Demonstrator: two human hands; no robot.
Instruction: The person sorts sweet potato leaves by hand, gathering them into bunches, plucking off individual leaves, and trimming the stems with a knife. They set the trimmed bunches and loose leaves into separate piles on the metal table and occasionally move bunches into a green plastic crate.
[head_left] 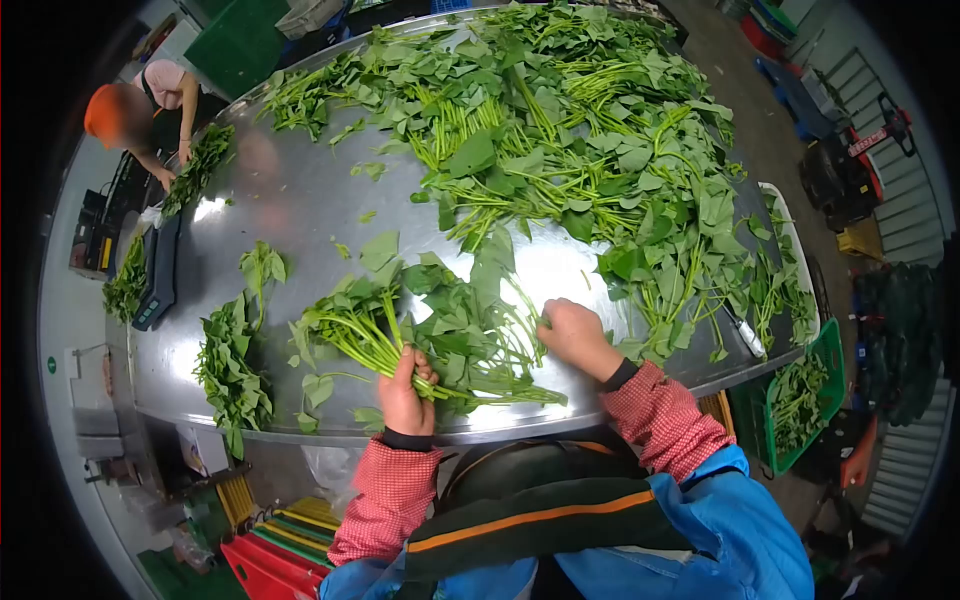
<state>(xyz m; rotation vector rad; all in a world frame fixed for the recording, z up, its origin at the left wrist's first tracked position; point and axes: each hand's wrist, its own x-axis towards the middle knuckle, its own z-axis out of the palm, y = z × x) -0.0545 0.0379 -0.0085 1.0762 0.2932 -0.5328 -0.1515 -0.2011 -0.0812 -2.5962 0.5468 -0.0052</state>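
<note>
My left hand [405,395] is wrapped round the stems of a bunch of leafy greens [350,318] near the table's front edge. To the right, my right hand [582,338] is closed, its fingertips at the thin stems of a leafy sprig [500,285]; the fingertips are partly hidden. More loose leafy stems [470,345] lie between the two hands. A large heap of leafy greens [560,150] covers the far and right parts of the metal table [310,200]. Left of my left hand lies a separate bunch of greens [232,365].
A co-worker in an orange cap [105,115] handles greens at the far left, beside a dark scale [158,275]. A knife-like tool [748,335] lies at the right edge. A green crate [808,400] with greens stands below right, red crates [265,570] below left.
</note>
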